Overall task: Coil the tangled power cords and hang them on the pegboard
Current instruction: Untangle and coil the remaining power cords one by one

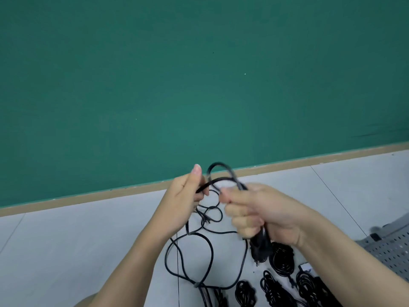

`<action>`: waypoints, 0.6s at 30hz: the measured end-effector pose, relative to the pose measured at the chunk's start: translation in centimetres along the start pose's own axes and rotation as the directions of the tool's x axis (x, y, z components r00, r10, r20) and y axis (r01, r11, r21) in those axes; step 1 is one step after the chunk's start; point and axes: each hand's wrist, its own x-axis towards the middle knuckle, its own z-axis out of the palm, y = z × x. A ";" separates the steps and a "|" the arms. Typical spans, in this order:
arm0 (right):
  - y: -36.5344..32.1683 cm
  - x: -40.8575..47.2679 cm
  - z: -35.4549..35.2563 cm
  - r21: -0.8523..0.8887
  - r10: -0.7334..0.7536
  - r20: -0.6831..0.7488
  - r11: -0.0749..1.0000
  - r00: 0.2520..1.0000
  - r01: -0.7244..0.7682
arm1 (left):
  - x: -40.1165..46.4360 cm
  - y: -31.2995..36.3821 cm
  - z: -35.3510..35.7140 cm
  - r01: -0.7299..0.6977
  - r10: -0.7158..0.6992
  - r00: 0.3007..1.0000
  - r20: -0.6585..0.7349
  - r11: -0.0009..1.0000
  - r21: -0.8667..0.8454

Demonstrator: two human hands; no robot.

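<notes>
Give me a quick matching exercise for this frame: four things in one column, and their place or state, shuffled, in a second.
Things:
1. right hand
2. left hand
3. pegboard
4. coiled cords

States:
A. lies flat at the far right
B. grips the cord loop and plug end
C. lie bundled on the floor
D. holds one cord strand

Pairs: 1-B, 2-D, 3-A, 4-C

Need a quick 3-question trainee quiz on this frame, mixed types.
1. True or false: the right hand grips the black power cord.
2. Multiple choice: the coiled cord bundles lie A) on the pegboard, B) on the floor, C) on the green wall.
3. What does the left hand hold?

Key: 1 true. 2 B. 3 The same cord, a loop arching between both hands.
</notes>
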 end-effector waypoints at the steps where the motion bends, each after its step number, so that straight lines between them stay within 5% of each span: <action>1: -0.4 0.0 -0.7 0.002 -0.071 -0.083 0.997 0.994 0.071 | 0.2 -0.2 -0.3 0.037 -0.037 0.999 0.005 0.996 0.084; 5: -0.9 0.6 -3.5 -0.140 -0.270 -0.374 0.962 0.887 0.234 | 0.5 -1.6 -1.1 -0.020 0.025 1.000 -0.004 0.880 0.475; 9: 0.7 2.1 -3.3 -0.261 -0.319 -0.498 0.942 0.807 0.211 | -0.1 -1.2 0.1 -0.116 0.156 0.983 -0.092 0.931 0.346; 12: 2.0 3.0 -2.0 -0.276 -0.310 -0.490 0.942 0.814 0.193 | -0.8 -0.6 2.2 -0.147 0.173 0.979 -0.104 0.964 0.221; 18: 2.4 3.4 -1.3 -0.288 -0.384 -0.396 0.914 0.834 0.285 | -1.6 -0.5 4.3 -0.274 0.243 0.958 0.154 0.932 0.235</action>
